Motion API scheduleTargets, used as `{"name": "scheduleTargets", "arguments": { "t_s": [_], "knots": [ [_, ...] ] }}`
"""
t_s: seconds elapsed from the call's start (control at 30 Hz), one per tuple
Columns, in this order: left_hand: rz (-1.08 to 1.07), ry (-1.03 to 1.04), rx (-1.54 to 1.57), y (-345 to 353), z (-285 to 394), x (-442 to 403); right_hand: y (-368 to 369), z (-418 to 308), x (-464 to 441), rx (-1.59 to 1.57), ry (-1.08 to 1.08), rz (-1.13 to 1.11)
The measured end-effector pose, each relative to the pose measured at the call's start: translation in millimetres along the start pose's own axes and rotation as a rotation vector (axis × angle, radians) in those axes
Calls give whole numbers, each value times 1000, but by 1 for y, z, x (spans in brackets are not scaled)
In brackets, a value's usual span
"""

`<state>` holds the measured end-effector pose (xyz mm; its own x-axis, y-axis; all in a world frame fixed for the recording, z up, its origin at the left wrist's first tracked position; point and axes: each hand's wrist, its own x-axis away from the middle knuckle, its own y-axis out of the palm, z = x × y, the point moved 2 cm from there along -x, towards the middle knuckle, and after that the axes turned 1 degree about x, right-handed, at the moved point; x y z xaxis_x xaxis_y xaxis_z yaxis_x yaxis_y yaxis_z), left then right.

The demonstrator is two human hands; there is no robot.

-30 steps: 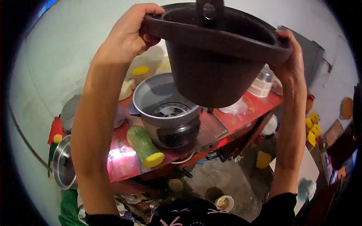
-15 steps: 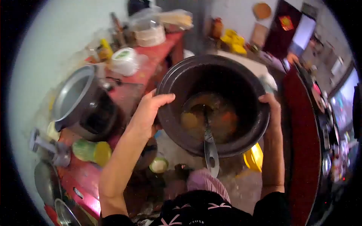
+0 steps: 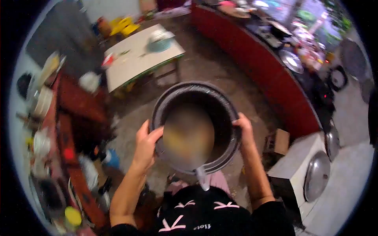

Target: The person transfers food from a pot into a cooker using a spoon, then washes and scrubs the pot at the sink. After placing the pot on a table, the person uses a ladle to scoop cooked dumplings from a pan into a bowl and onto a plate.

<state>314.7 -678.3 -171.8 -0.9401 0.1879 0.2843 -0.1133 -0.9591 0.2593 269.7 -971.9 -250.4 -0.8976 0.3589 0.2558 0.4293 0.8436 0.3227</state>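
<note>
A dark inner cooking pot [image 3: 224, 118] hangs in front of my body, carried between both hands. My left hand [image 3: 145, 143] grips its left rim, thumb over the edge. On the right rim, my right hand [image 3: 245, 128] is closed in the same way, its fingers underneath hidden by the pot. A ladle [image 3: 202, 179] leans in the pot, its handle sticking out over the near rim. The contents look like a yellowish-brown, soupy food, but they are blurred.
A low white table [image 3: 134, 63] with a greenish basket [image 3: 159, 42] stands ahead. The red-fronted counter [image 3: 252, 67] curves along the right, beside a white tiled block bearing a metal lid [image 3: 317, 176]. A cluttered red shelf [image 3: 65, 129] runs along the left. A cardboard box [image 3: 281, 141] sits low right.
My view has swung to the right, away from the red table and the cooker body. The pot stays in both hands and now sits lower in view, nearer my body.
</note>
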Motion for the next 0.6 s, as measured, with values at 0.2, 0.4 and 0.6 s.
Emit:
{"name": "scheduleTargets", "arguments": {
  "t_s": [0.2,0.4,0.6],
  "knots": [
    [-234,-48,39,180,-49,-76,-172,-57,-21,-33,-160,197],
    [-412,-125,65,320,-74,-123,-277,-119,-28,-36,-259,358],
    [-594,-137,-73,441,-82,-185,-355,-144,-54,-106,-326,552]
  ]
}}
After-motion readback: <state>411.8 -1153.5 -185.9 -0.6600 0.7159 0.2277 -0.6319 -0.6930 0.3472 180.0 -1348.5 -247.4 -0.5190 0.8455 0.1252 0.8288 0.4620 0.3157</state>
